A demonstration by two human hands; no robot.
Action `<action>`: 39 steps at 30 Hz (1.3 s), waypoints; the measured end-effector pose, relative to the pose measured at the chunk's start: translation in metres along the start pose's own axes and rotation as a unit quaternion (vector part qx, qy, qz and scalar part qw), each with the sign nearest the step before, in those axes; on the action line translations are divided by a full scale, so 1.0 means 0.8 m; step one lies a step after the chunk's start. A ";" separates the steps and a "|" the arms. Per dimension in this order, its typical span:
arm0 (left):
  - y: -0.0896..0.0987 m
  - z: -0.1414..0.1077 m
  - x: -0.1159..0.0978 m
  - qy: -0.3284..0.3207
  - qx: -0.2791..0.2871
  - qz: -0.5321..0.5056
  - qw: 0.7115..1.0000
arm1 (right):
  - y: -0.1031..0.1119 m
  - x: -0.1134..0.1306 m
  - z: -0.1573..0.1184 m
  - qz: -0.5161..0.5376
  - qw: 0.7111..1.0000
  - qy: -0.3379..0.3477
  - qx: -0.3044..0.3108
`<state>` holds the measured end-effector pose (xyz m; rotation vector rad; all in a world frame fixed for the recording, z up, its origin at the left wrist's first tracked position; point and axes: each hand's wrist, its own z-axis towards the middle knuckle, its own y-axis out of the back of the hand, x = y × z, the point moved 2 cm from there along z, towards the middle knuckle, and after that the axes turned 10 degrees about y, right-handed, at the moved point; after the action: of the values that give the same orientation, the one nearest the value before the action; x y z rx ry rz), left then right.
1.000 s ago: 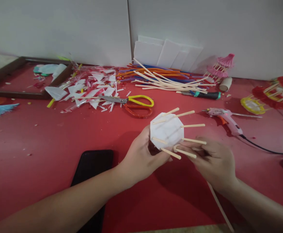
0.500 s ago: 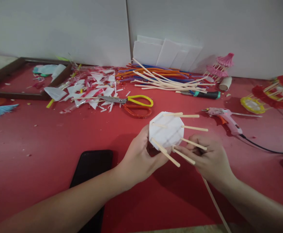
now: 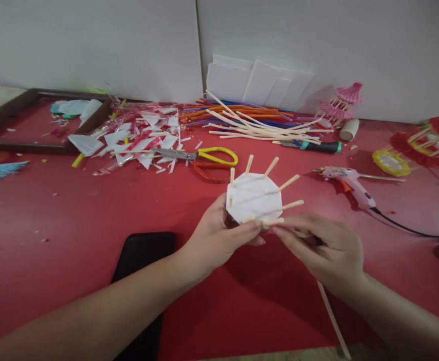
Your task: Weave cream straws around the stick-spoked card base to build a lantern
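Pegs swung upward on disc; left fingers gripping it, right fingers pinching strip, best kept snug.

Red table with scissors, phone, glue gun.

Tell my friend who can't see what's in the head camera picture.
A person's left hand holds a white, many-sided disc with short pale sticks around its edge, while the right hand holds a longer stick. Scissors, a pink glue gun and a black phone lie on the red table.
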<state>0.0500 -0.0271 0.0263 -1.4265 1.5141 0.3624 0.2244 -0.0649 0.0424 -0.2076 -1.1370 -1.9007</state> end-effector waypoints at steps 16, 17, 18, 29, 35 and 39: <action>-0.002 -0.003 0.008 0.018 0.004 -0.031 0.999 | -0.007 0.021 0.000 -0.102 0.994 0.013 -0.044; -0.002 -0.002 0.007 0.017 0.007 -0.031 0.999 | -0.007 0.021 0.000 -0.103 0.994 0.009 -0.043; -0.003 -0.002 0.006 0.016 0.010 -0.029 0.999 | -0.006 0.021 0.001 -0.105 0.994 0.006 -0.043; -0.007 -0.006 -0.001 -0.018 0.037 0.013 0.999 | -0.001 0.023 0.004 -0.121 0.991 0.027 -0.049; -0.006 -0.005 0.000 -0.050 0.028 0.029 0.998 | -0.001 0.021 0.003 -0.132 0.990 0.032 -0.042; -0.004 -0.005 -0.001 -0.043 0.022 0.045 0.998 | -0.001 0.020 0.004 -0.142 0.988 0.048 -0.042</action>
<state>0.0512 -0.0307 0.0298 -1.2956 1.5105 0.4377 0.2130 -0.0722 0.0521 0.0018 -1.0660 -2.1860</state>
